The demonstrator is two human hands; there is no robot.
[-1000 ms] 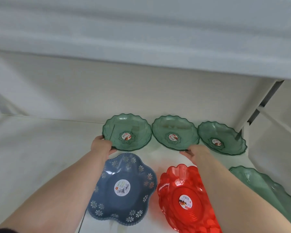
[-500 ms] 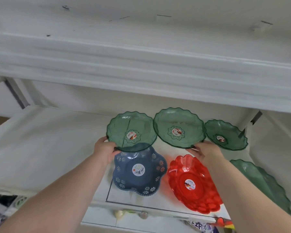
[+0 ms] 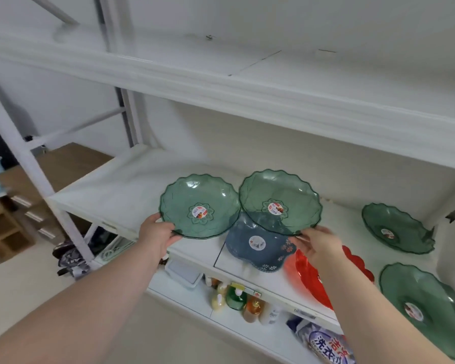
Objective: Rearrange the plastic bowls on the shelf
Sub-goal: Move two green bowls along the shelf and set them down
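The left hand (image 3: 156, 236) pinches the near rim of one green bowl (image 3: 199, 206), lifted above the shelf (image 3: 132, 190). The right hand (image 3: 317, 245) grips the near rim of a second green bowl (image 3: 280, 202), tilted. A blue bowl (image 3: 260, 245) sits between the hands; a red bowl (image 3: 310, 279) lies under the right wrist.

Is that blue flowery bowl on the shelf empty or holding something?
Empty, as far as it shows. The blue bowl shows only a round sticker inside; a green bowl held in front hides its far part.
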